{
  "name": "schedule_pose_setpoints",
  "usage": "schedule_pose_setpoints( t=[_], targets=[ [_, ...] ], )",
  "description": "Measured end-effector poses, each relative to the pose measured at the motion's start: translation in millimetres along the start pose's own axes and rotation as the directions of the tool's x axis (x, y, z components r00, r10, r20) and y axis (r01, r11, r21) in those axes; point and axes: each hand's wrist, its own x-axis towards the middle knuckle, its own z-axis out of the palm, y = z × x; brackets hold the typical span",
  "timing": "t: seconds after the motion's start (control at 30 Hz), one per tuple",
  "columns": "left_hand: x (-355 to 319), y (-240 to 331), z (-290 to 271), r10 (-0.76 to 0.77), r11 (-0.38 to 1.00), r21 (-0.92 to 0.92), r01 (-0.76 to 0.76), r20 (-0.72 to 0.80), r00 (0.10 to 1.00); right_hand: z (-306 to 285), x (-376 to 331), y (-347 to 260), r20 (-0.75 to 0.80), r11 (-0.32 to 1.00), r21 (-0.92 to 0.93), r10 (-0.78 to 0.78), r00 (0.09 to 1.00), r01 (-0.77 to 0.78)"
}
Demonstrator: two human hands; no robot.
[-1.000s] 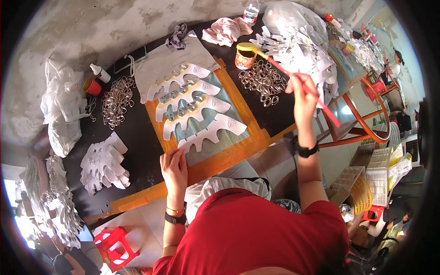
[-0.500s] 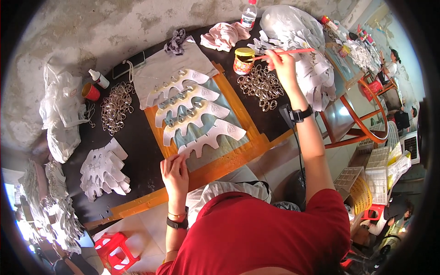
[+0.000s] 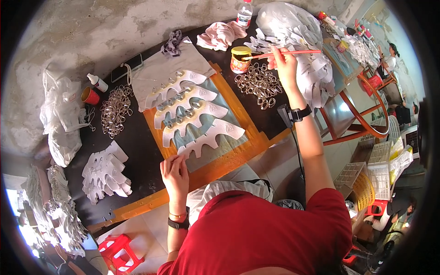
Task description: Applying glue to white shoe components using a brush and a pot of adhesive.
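My right hand [image 3: 285,68] pinches a thin red-handled brush [image 3: 302,52]. Its pale tip end lies at the mouth of a small patterned can [image 3: 239,65] with a yellow rim. My left hand [image 3: 175,174] has its fingers bent together on the left end of the nearest white scalloped strip [image 3: 215,137]. That strip shows no metal rings. Behind it, several similar strips [image 3: 197,112] lie overlapped on a wood-framed board [image 3: 245,121], with metal rings standing along them and yellowish smears near the rings.
Metal rings are heaped right [image 3: 259,85] and left [image 3: 117,110] of the board. A stack of white strips [image 3: 106,174] lies left. Cloths, a clear bottle [image 3: 244,13], a white dropper bottle [image 3: 97,83] and plastic bags line the back. A red stool [image 3: 120,252] stands below; other people sit far right.
My right hand has drawn the brush slightly outward to the right, and more of its pale end shows at the can's mouth. My left hand stays in place. The view has shifted slightly.
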Motion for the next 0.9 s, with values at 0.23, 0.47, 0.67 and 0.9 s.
schedule_pose_setpoints(
  t=[0.23,0.47,0.67,0.9],
  targets=[
    [0,3,2,0.001,1.000,-0.006,-0.001,-0.004,1.000,-11,-1,28,-0.065,0.906,0.372,0.243,0.968,-0.202],
    [-1,0,3,0.011,1.000,-0.010,-0.011,-0.003,1.000,-9,-7,38,-0.064,0.881,0.410,0.286,0.956,-0.236],
    [0,-3,-2,-0.005,1.000,-0.012,0.005,-0.003,1.000,-9,-11,43,-0.037,0.799,0.479,0.432,0.901,-0.363],
    [-6,0,-2,0.015,1.000,0.009,-0.015,-0.059,0.998,-19,-21,83,0.071,0.747,0.550,0.403,0.913,-0.373]
  ],
)
